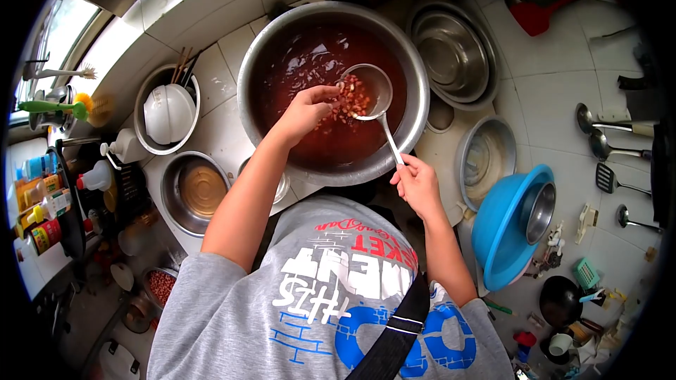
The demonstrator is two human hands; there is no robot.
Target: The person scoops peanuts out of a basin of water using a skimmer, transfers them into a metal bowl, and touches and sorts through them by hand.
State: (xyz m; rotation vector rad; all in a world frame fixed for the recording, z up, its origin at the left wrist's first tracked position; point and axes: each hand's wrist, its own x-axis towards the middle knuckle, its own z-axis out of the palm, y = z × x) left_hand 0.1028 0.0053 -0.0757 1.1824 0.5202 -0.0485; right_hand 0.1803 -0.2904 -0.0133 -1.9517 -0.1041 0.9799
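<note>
A large metal basin [251, 98] stands in front of me, holding dark red liquid [303, 63]. My right hand [417, 184] is closed around the handle of a round metal strainer [381, 88], whose bowl is over the basin, at or just above the liquid. Small red and pale pieces [354, 97], beans or peanuts by their look, are gathered at its left side. At that same side is my left hand [310, 112], fingers stretched toward the pieces and fingertips at them. Whether it pinches any piece is hard to see.
Left of the basin are a pot with white bowls [169, 114] and a metal pot [172, 197]. Nested metal basins [451, 53] and a blue basin [493, 239] stand right. Utensils, including a slotted turner [607, 178], hang along the right wall. Lower left is a bowl of reddish pieces [160, 286].
</note>
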